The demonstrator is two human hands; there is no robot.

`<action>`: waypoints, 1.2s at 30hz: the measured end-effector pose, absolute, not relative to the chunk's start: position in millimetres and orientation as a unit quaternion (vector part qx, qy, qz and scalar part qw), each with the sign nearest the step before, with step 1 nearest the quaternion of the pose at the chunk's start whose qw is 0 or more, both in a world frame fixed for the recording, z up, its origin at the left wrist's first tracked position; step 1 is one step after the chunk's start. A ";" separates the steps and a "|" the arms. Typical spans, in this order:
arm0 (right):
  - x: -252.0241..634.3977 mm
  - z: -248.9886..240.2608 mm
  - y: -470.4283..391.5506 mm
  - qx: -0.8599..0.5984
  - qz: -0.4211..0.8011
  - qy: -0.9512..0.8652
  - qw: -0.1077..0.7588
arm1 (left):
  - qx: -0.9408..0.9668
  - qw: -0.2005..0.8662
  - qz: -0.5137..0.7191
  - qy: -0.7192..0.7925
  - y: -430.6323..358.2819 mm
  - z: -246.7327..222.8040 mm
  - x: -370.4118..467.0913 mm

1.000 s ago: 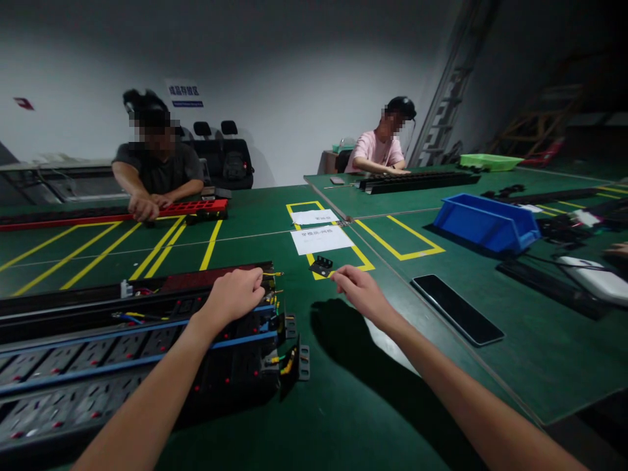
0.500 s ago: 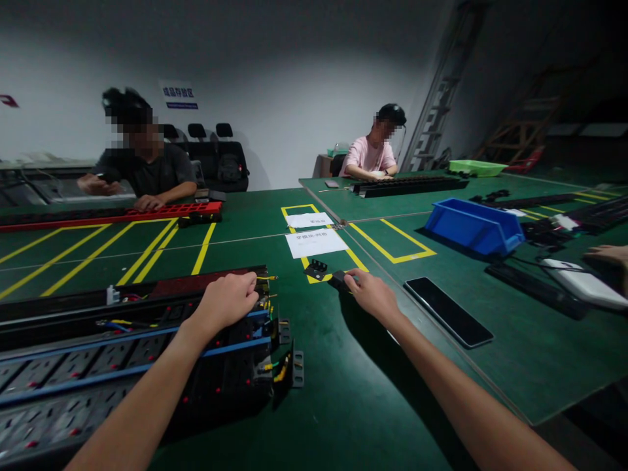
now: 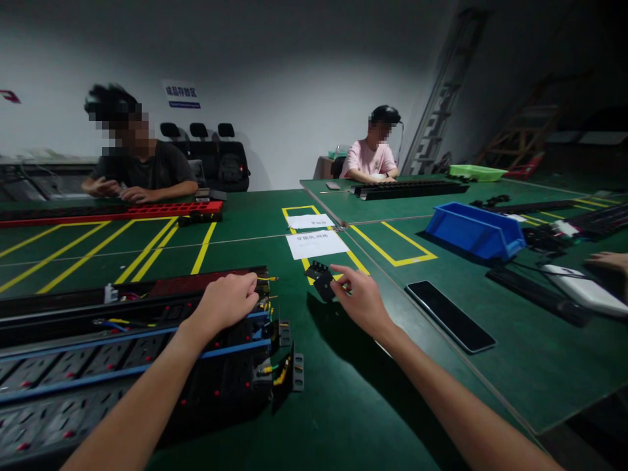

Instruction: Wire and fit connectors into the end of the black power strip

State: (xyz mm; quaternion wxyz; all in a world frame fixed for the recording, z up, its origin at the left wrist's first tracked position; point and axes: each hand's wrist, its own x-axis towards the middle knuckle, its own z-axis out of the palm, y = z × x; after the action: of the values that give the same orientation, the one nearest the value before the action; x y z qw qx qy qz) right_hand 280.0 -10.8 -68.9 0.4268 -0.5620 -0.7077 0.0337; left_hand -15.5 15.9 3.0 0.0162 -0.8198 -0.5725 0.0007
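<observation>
My left hand lies closed over the end of a black power strip housing, fingers curled out of sight. A yellow-sleeved wire end sticks out beside its knuckles. Between thumb and fingers, my right hand pinches a small black metal end bracket, tilted just above the green table. It overlaps another dark slotted piece behind it; I cannot tell whether they touch. More power strips with black sockets and blue edges lie side by side at left, with end brackets and wires at their right ends.
White paper labels lie beyond my right hand, inside yellow tape marks. To the right are a phone, a blue bin and a white device. Two co-workers sit across the table; another person's hand shows at right.
My right hand has moved slightly left with the black bracket, turning it so its flat face shows. My left hand has stayed put. The left co-worker has brought both hands together.
</observation>
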 end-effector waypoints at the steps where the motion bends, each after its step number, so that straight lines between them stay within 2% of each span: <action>1: 274.0 -69.1 -14.2 -0.546 0.026 -0.726 0.418 | -0.819 0.018 0.001 -0.573 15.9 3.0 -15.3; 7: 253.6 -71.4 -28.0 -0.504 0.031 -0.766 0.396 | -0.821 0.020 0.003 -0.571 15.4 2.6 -15.0; 15: 251.7 -76.5 -30.8 -0.520 0.089 -0.766 0.368 | -0.823 0.015 -0.008 -0.568 15.3 1.1 -15.8; 26: 248.5 -79.1 -29.6 -0.520 0.098 -0.736 0.423 | -0.822 0.014 -0.004 -0.570 13.4 3.0 -14.6; 31: 250.1 -77.4 -29.3 -0.533 0.105 -0.746 0.385 | -0.822 0.019 -0.003 -0.570 13.4 3.0 -14.4; 36: 248.8 -75.2 -31.8 -0.544 0.063 -0.769 0.330 | -0.824 0.021 -0.003 -0.567 13.9 1.9 -15.2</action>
State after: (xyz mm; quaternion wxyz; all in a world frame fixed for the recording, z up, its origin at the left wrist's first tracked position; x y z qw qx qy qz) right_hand 248.8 -31.8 -75.2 0.3296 -0.5442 -0.7689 0.0633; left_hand -15.2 13.9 1.9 0.0206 -0.8237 -0.5667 -0.0031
